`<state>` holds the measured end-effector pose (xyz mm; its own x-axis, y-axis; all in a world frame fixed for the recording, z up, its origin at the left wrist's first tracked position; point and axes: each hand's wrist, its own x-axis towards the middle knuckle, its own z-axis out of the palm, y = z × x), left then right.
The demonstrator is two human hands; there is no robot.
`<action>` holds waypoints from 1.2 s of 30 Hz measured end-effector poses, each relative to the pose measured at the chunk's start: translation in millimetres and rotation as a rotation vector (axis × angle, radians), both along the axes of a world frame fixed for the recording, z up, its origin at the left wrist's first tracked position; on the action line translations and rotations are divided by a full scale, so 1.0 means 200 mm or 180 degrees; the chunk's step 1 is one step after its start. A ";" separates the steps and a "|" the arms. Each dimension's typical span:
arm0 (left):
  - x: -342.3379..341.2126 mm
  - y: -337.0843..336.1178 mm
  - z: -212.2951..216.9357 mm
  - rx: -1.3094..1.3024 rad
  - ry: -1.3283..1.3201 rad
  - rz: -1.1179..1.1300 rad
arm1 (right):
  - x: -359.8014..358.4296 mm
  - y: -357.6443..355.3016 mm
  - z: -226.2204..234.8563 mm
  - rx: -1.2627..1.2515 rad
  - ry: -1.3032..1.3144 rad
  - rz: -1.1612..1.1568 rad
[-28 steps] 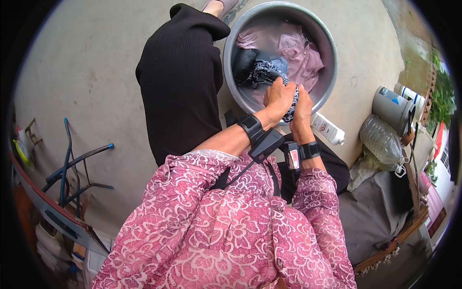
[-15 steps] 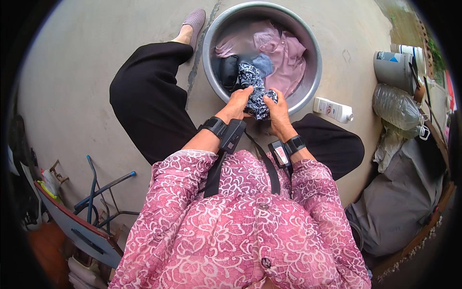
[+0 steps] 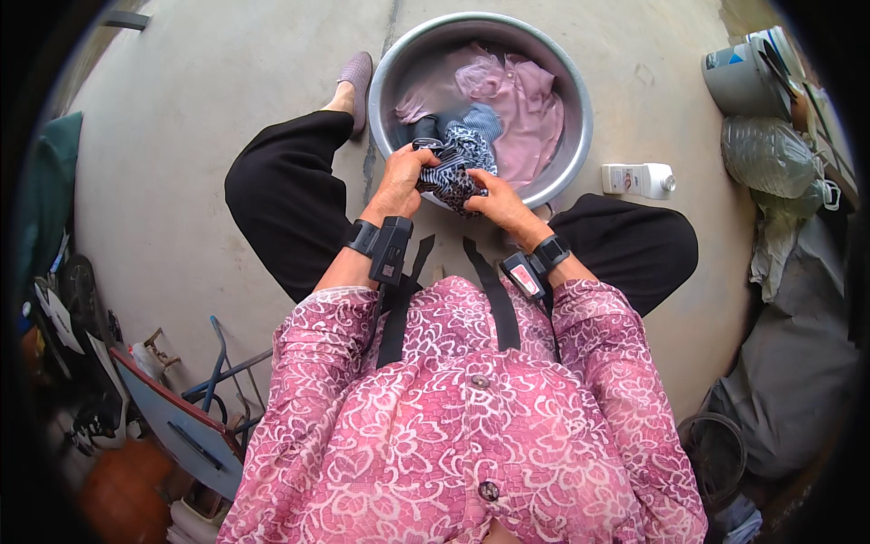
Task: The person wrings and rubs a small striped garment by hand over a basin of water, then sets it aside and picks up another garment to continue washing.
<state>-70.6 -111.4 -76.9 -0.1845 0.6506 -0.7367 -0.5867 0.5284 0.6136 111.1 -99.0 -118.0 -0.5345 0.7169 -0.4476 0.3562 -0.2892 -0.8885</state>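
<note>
Both hands grip one bunched dark-blue and white patterned cloth garment point(image 3: 449, 172) over the near rim of a large round metal basin point(image 3: 580, 100). My left hand point(image 3: 401, 181) has its fingers closed on the garment's left side. The right one, my right hand point(image 3: 498, 198), pinches its lower right edge between thumb and fingers. Inside the basin lie a pink garment point(image 3: 526, 118) at the right and a light-blue striped cloth point(image 3: 480, 120) just behind the held one. Dark cloth point(image 3: 423, 129) shows at the basin's left. Part of the basin's far left is blurred.
A white bottle point(image 3: 637, 180) lies on the concrete floor right of the basin. Farther right stand a grey bucket point(image 3: 745, 83), a clear plastic jug point(image 3: 768, 156) and grey sheeting point(image 3: 788, 363). A folding table point(image 3: 181, 417) leans at lower left. My legs flank the basin.
My hands have moved left with the garment and spread farther apart. The cloth is turned, showing a striped part. The head view has shifted slightly.
</note>
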 end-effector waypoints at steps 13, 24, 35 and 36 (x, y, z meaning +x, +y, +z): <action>0.05 0.09 0.16 -0.0019 -0.0892 0.0225 | 0.04 0.13 0.25 0.0531 0.0769 -0.0422; 0.20 0.19 0.35 0.0594 0.0516 -0.1338 | 0.15 0.26 0.23 0.1647 -0.0154 -0.0944; 0.28 0.09 0.05 0.0187 -0.2069 -0.0667 | 0.17 0.25 0.78 -0.0889 0.2833 -0.0407; 0.28 0.11 0.04 0.0096 -0.2262 -0.0259 | 0.18 0.23 0.79 -0.0701 0.2664 -0.0032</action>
<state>-14.2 -89.0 -68.3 0.3833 0.6639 -0.6421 -0.8095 0.5762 0.1126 147.2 -52.4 40.4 -0.7444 0.6666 -0.0388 -0.3938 -0.4852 -0.7807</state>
